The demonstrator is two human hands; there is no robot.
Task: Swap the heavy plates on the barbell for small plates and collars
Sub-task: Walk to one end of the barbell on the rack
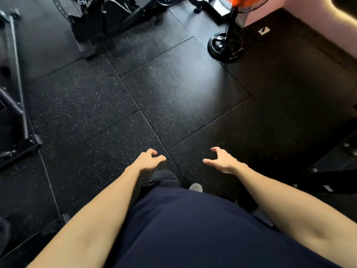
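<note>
My left hand (148,160) and my right hand (222,161) hang in front of my body over the black rubber floor. Both hold nothing, with the fingers loosely curled. A dark metal bar (16,60) runs along the far left, part of a black rack frame. The edge of a black plate with white lettering (166,0) shows at the top, cut off by the frame. No small plates or collars are in view.
A standing fan with an orange head has its round black base (225,46) at the top right. A black bench or machine frame (108,20) stands at the top left. Black bolted equipment (336,163) sits at the right. A pink wall (318,18) borders the floor.
</note>
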